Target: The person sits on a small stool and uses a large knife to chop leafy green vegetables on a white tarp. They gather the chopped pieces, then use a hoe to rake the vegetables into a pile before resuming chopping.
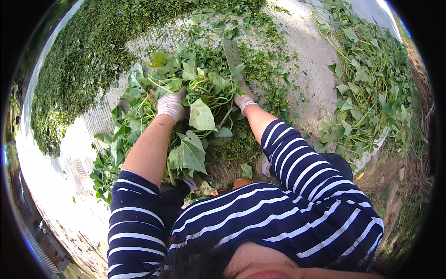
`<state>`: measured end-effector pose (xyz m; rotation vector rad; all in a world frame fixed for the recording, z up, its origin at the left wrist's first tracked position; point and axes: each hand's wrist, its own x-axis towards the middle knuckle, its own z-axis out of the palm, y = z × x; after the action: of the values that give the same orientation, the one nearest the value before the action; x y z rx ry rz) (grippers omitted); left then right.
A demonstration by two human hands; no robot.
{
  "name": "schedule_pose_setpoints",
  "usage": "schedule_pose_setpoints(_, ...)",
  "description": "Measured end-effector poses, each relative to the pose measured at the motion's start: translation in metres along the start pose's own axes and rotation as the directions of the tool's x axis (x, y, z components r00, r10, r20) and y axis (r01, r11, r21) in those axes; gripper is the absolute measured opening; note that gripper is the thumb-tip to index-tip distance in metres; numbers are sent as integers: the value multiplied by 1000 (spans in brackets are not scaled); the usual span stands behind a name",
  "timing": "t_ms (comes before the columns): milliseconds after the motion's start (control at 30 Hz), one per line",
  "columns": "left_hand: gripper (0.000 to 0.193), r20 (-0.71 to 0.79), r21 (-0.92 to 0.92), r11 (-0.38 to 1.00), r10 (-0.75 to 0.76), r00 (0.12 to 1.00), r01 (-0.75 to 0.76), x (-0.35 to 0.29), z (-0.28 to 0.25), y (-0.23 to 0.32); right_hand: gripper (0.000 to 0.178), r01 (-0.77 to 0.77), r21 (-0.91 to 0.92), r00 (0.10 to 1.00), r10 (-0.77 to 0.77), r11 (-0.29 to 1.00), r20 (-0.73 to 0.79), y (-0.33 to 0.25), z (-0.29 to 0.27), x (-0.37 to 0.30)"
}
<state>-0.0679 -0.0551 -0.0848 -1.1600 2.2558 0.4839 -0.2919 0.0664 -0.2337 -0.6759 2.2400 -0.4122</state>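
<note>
My left hand, in a whitish glove, is closed round a thick bunch of leafy green vines. Broad leaves and stems spill out on both sides of it. My right hand, gloved too, grips a cleaver-like knife with a wide, flat blade pointing away from me. The blade stands just right of the bunch's cut side, with bits of green on it. The knife's handle is hidden in my fist. Chopped leaf and stem pieces lie scattered around the blade.
A large heap of chopped greens covers the far left of the ridged concrete ground. Whole leafy vines are piled along the right. Brown soil and dry roots border the concrete at the far right. My feet are close below the bunch.
</note>
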Motion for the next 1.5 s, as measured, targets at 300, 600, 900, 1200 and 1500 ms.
schedule_pose_setpoints(300, 79, 88, 31, 999, 20, 996, -23, 40, 32, -22, 43, 111, -26, 964, -114, 993, -241, 1, 0, -28)
schedule_pose_setpoints(600, 82, 125, -32, 998, 55, 991, -51, 34, 40, -20, 45, 408, 145, 888, -355, 901, -291, -75, 42, -97)
schedule_pose_setpoints(900, 47, -207, 49, 998, -19, 978, 30, 15, 93, 0, 51, 425, 117, 905, -420, 897, -72, -86, 42, -80)
schedule_pose_setpoints(1200, 42, -67, 6, 998, -65, 996, 65, 32, 60, 14, 19, 727, 385, 673, -701, 569, -236, -116, -133, -133)
schedule_pose_setpoints(1500, 47, -153, 80, 996, -36, 988, 49, 34, 71, 32, 42, 70, 50, 994, -65, 996, -86, 19, -48, -146)
